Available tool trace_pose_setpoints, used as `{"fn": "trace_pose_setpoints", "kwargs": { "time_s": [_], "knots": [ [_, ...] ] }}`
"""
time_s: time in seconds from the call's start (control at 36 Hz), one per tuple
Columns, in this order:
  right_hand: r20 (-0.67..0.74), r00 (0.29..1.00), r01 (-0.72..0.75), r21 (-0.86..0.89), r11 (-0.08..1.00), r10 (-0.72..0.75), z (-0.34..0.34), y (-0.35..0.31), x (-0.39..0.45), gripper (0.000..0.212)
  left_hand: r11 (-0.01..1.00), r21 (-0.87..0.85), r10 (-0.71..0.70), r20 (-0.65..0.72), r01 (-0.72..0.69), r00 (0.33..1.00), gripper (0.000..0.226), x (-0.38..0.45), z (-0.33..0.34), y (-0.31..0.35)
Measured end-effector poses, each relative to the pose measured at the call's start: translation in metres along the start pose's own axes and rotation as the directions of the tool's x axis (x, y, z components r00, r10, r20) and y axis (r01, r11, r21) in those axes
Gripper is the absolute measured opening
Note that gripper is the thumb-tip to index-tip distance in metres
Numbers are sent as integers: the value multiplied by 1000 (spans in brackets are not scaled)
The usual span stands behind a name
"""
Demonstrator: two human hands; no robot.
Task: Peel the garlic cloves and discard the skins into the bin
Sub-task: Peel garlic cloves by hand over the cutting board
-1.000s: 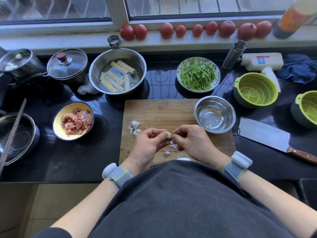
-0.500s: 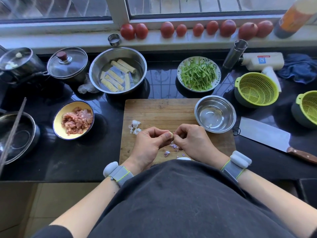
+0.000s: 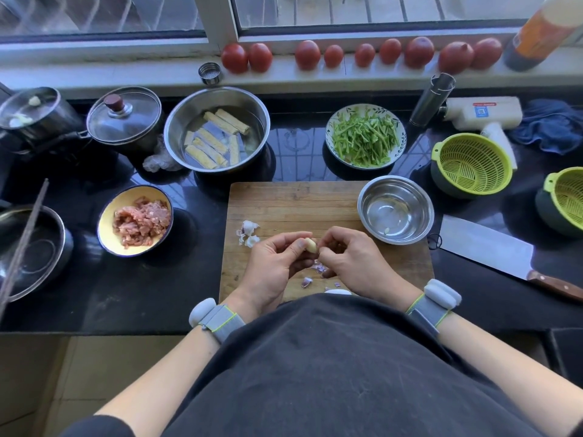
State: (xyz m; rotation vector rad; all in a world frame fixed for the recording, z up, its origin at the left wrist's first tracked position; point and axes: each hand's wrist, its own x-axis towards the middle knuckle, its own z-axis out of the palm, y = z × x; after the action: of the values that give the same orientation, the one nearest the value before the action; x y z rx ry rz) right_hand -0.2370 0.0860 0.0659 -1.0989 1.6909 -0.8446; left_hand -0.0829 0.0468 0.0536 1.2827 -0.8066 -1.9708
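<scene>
A pale garlic clove (image 3: 310, 245) is pinched in the curled fingertips of the left hand (image 3: 277, 266) above the wooden cutting board (image 3: 293, 203), while the right hand (image 3: 350, 261) pinches at its tip. It looks small, light, firm and probably slippery once bare, so holding its sides seems best; papery skins (image 3: 249, 233), light enough to scatter, lie on the board beside the hands. A white appliance (image 3: 482, 112) at the back carries a label too small to read.
</scene>
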Motion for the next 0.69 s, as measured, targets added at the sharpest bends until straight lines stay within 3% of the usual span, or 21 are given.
{"fn": "trace_pose_setpoints", "kwargs": {
  "time_s": [0.69],
  "knots": [
    [-35, 995, -85, 77, 993, 88, 0, 5, 1, 13, 988, -132, -82, 13, 83, 997, 19, -2, -1, 2]
  ]
}}
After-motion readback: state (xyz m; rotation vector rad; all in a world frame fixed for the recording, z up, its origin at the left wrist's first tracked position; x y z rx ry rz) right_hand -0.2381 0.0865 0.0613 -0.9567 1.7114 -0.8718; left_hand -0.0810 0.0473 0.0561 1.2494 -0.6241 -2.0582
